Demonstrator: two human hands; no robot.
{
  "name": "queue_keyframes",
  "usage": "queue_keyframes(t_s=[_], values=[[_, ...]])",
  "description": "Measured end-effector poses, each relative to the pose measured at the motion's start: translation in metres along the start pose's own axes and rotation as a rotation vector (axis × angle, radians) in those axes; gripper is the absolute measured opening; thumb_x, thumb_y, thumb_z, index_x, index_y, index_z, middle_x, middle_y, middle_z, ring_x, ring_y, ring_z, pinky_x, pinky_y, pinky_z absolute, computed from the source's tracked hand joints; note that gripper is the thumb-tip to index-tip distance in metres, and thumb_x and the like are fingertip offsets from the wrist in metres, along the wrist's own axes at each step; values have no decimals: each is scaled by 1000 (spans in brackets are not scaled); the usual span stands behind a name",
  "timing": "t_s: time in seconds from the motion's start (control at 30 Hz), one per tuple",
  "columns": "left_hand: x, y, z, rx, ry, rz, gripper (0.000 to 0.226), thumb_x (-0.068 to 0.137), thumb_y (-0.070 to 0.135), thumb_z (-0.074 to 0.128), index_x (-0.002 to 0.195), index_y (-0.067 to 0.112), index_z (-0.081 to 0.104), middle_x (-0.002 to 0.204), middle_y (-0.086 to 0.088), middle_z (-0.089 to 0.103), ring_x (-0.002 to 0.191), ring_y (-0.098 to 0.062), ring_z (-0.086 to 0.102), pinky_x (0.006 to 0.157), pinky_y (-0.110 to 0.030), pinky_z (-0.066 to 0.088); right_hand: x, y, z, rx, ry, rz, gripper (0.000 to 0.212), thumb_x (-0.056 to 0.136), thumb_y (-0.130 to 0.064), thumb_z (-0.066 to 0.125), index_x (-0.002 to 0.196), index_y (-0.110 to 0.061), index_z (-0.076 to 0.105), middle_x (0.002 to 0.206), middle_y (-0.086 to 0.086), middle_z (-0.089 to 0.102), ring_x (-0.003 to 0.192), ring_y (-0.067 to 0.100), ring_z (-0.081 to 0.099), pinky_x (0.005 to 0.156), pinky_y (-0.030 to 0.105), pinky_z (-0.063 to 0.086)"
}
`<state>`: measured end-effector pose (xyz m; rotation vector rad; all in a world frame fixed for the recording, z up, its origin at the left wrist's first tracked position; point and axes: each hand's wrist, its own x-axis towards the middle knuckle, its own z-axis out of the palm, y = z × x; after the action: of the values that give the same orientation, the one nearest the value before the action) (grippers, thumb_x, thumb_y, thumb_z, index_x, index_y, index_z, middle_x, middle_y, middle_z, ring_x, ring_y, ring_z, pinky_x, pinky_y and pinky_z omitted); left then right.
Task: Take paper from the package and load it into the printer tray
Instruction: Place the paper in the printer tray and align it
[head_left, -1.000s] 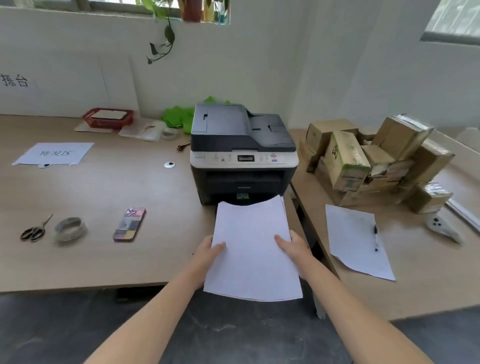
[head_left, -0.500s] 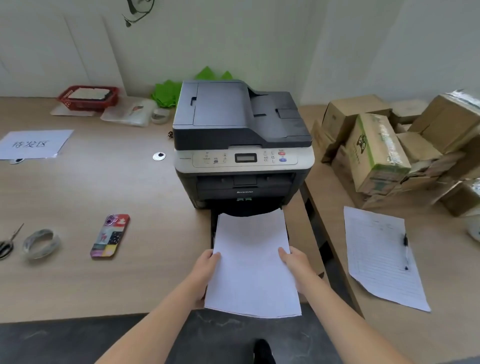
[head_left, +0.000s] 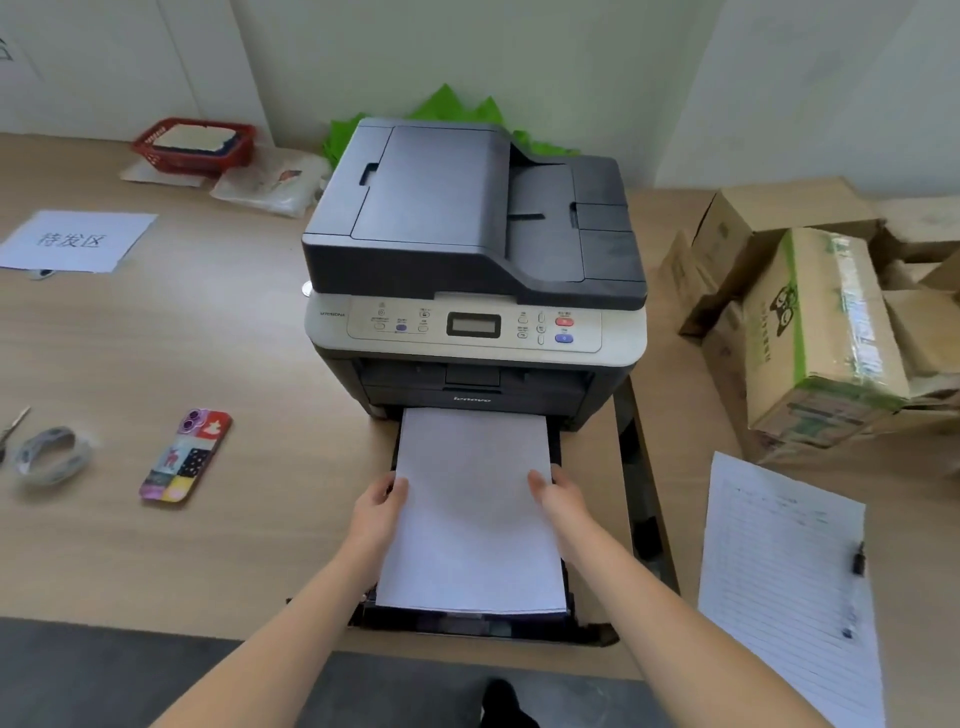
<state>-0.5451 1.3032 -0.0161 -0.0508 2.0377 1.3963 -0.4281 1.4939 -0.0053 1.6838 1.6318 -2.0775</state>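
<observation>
A dark grey and beige printer stands on the wooden table. Its black paper tray is pulled out toward me below the front. A stack of white paper lies over the tray, its far edge at the printer's slot. My left hand grips the stack's left edge and my right hand grips its right edge. No paper package is in view.
Left of the printer lie a phone, a tape roll, a printed sheet and a red basket. Cardboard boxes are piled at the right, with a lined form and pen in front of them.
Both hands have carried the paper stack forward and down, from in front of the table edge onto the pulled-out tray. The camera has moved closer to the printer.
</observation>
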Motion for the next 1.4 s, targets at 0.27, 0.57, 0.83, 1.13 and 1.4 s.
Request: queue_keyframes(t_s=[0.27,0.57,0.83,1.13,1.4], values=[[35,7,25,40,205,-55,33,98,25,49,127,11,56,117,-8,61,115,-29,55,91,-36,41,31,-2,12,-35,36,-131,51,100,-19,49,148,-9,32,145,8,47,136,29,43,103,35,39],[30,-9,41,319,335,346,31,99,9,45,129,5,48,112,-5,47,98,-17,50,88,-24,40,32,16,18,-619,137,-494,74,98,-13,52,156,-10,6,150,9,25,139,24,29,108,23,26],[28,-22,38,799,214,330,81,87,48,60,150,17,21,155,-15,18,135,-37,25,110,-51,23,31,38,5,-1037,140,-526,120,74,-66,64,156,-17,-9,163,9,-10,150,29,-2,122,42,2],[14,-38,8,1153,-64,319,148,40,94,49,152,22,-13,159,-20,-12,148,-37,-3,120,-47,5,8,59,-5,-1136,-10,-439,152,48,-79,71,149,-25,-29,153,3,-44,145,26,-32,123,45,-3],[17,-31,12,1153,-99,295,138,52,83,63,153,25,-12,159,-22,-17,149,-38,-3,121,-47,11,5,60,8,-1092,73,-429,143,56,-66,79,153,-26,-19,156,2,-38,148,27,-24,121,46,13]])
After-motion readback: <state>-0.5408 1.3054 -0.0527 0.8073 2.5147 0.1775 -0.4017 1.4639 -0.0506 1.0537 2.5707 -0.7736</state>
